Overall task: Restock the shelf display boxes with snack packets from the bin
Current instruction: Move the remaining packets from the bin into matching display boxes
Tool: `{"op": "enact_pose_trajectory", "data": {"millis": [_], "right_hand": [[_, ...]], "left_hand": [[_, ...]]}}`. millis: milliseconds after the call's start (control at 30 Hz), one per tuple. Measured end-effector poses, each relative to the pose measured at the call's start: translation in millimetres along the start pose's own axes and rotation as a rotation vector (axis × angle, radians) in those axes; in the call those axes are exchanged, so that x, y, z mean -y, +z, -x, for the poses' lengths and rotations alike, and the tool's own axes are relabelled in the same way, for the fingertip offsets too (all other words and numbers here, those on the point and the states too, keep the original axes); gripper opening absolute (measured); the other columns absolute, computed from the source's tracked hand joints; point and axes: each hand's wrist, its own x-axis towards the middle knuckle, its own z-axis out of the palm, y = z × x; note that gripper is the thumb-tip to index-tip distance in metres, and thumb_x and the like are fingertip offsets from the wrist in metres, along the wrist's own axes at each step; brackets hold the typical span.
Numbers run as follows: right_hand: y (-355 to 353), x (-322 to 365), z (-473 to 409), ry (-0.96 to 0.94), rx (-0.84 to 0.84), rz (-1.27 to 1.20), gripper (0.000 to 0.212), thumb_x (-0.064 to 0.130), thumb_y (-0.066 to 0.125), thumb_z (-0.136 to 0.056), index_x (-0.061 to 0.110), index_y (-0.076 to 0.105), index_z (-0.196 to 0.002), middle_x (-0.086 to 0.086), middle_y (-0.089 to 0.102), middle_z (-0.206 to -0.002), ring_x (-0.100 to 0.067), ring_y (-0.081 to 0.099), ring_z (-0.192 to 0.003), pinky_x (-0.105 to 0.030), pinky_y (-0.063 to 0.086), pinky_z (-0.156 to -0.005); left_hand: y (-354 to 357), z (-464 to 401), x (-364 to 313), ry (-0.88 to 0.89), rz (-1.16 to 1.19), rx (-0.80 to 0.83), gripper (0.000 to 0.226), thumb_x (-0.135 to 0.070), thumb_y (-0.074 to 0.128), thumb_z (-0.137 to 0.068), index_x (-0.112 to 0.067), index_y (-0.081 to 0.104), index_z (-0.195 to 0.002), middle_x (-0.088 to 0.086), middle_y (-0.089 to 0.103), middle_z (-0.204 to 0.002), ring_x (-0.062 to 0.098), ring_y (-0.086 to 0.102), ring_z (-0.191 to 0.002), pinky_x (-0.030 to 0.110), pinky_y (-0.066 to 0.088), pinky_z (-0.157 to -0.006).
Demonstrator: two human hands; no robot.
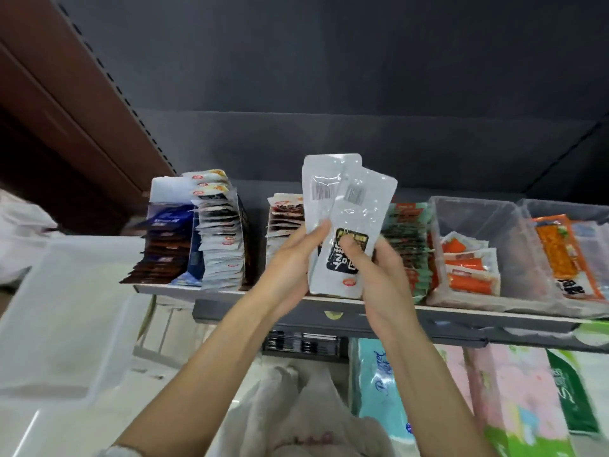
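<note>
Both hands hold white snack packets with barcodes and a black label, raised in front of the shelf. My left hand grips them from the left, fingers curled over the front. My right hand holds the lower right side, thumb pressed on the black label. Behind them stands a display box of red and white packets, partly hidden. To the left is a display box crammed with white packets, and beside it dark brown and blue packets.
Green packets stand right of my hands. Two clear plastic bins on the right hold orange packets. A translucent bin sits at lower left. Tissue packs fill the shelf below. A white bag lies beneath my arms.
</note>
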Motion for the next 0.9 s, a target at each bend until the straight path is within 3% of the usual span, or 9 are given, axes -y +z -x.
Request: {"op": "enact_pose_trajectory", "data": {"millis": [133,200,267,400,467,567,667,767,900], "right_hand": [[41.7,-10.7,-12.7,-0.419,-0.092,0.488,0.075,0.037,0.075,-0.077,0.025,0.032,-0.137,-0.001,0.052,-0.121,-0.003,0.053,-0.107,-0.017,0.042,-0.091],[64.5,-16.8,-13.8,-0.640,-0.079,0.754,0.054,0.039,0.072,-0.082,0.019,0.050,-0.127,-0.006,0.044,-0.121,-0.007,0.047,-0.102,-0.004,0.030,-0.089],[87.2,-21.9,-13.4,-0.784,-0.024,0.941,0.035,0.042,0.062,-0.088,0.018,0.063,-0.114,-0.009,0.042,-0.126,-0.016,0.046,-0.105,-0.008,0.028,-0.091],[116.6,-39.6,-18.4,-0.659,0.527,1.259,0.080,0.061,0.058,-0.078,0.027,0.032,-0.146,0.006,0.015,-0.156,-0.010,0.010,-0.141,-0.021,0.012,-0.111],[127.3,-48.2,-22.6,-0.706,0.601,1.359,0.086,0.041,0.072,-0.079,0.029,0.024,-0.149,0.008,0.008,-0.159,-0.011,0.005,-0.144,-0.035,0.019,-0.115],[150.2,-57.1,-33.0,-0.859,0.477,1.311,0.071,0.011,0.068,-0.082,0.027,0.037,-0.144,0.003,0.030,-0.153,-0.018,0.027,-0.138,-0.037,0.029,-0.110],[167.5,-59.2,-40.7,-0.865,0.422,1.200,0.055,0.004,0.054,-0.088,0.022,0.046,-0.139,0.009,0.046,-0.141,-0.011,0.045,-0.123,-0.017,0.032,-0.104],[171.4,-59.2,-44.8,-0.823,0.027,1.002,0.027,0.012,0.051,-0.096,0.006,0.061,-0.120,0.015,0.062,-0.100,0.014,0.055,-0.091,-0.002,0.038,-0.080],[165.9,-47.7,-55.7,-0.655,-0.198,0.726,0.011,0.018,0.048,-0.099,0.015,0.054,-0.107,0.028,0.060,-0.084,0.008,0.055,-0.078,-0.020,0.046,-0.070]], "left_hand": [[-34.5,13.8,-6.2,0.145,0.132,-0.163,0.039,-0.027,0.037,-0.101,-0.015,0.048,-0.136,0.008,0.063,-0.126,0.021,0.062,-0.114,0.035,0.055,-0.086],[-54.3,20.6,-10.3,0.198,0.101,-0.244,0.036,-0.027,0.036,-0.102,-0.018,0.050,-0.134,0.006,0.065,-0.124,0.020,0.062,-0.113,0.035,0.053,-0.092],[-75.9,26.6,-16.5,0.234,0.085,-0.325,0.031,-0.025,0.037,-0.102,-0.022,0.054,-0.128,0.003,0.069,-0.117,0.018,0.065,-0.107,0.032,0.056,-0.086],[-131.1,33.2,-36.4,0.272,0.104,-0.424,0.031,-0.023,0.038,-0.103,-0.021,0.053,-0.129,0.004,0.070,-0.113,0.020,0.068,-0.102,0.032,0.058,-0.075],[-158.7,34.4,-48.0,0.271,0.082,-0.405,0.029,-0.023,0.038,-0.103,-0.023,0.054,-0.128,0.002,0.071,-0.111,0.019,0.068,-0.100,0.032,0.058,-0.074],[-192.6,33.3,-65.2,0.241,0.030,-0.361,0.029,-0.025,0.038,-0.103,-0.025,0.055,-0.126,0.001,0.070,-0.115,0.018,0.067,-0.105,0.035,0.056,-0.083],[-224.6,27.6,-80.3,0.241,0.026,-0.388,0.029,-0.023,0.040,-0.102,-0.020,0.054,-0.127,0.005,0.068,-0.118,0.017,0.067,-0.103,0.035,0.056,-0.085],[-251.3,21.7,-95.8,0.254,0.038,-0.403,0.028,-0.020,0.039,-0.102,-0.016,0.052,-0.126,0.008,0.070,-0.112,0.017,0.070,-0.095,0.033,0.057,-0.080],[-272.4,19.6,-103.1,0.273,-0.018,-0.384,0.020,-0.020,0.037,-0.103,-0.023,0.056,-0.110,-0.002,0.075,-0.091,0.013,0.071,-0.084,0.030,0.058,-0.076]]}}
